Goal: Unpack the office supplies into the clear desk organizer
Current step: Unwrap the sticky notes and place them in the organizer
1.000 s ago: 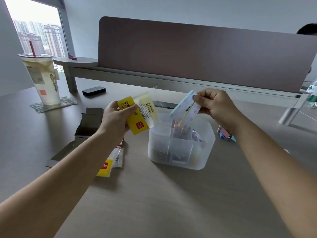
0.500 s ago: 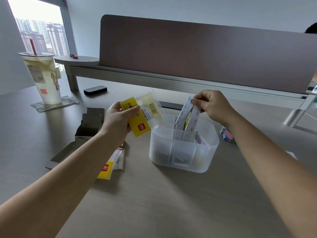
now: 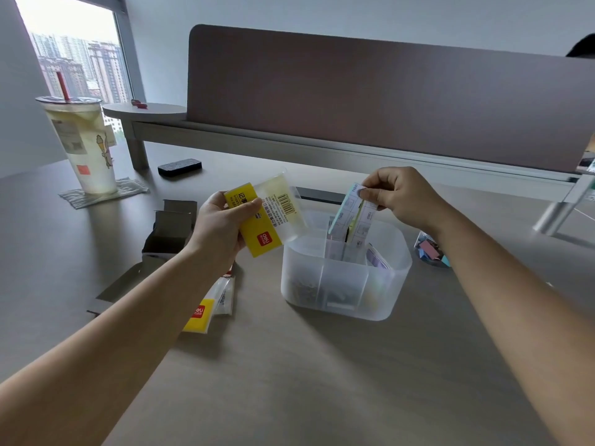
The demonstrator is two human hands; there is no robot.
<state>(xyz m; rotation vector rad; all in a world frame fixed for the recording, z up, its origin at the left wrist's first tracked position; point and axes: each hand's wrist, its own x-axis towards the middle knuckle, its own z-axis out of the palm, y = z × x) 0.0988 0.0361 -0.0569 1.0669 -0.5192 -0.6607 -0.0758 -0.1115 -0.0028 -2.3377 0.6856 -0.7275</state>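
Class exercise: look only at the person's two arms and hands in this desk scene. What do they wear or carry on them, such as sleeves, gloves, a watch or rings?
Both forearms are bare as far as the picture shows. The left hand and right hand wear no gloves, and no watch, bracelet or ring is visible on either. No sleeve edge comes into view.

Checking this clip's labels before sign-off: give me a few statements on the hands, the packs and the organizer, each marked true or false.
1. The left hand holds a yellow-labelled pack. True.
2. The right hand is empty. False: it pinches the top of a pale card pack standing in the clear organizer.
3. The organizer has inner dividers. True.
4. The drink cup lies tipped over. False: it stands upright on a coaster.
5. Another yellow pack lies on the desk left of the organizer. True.
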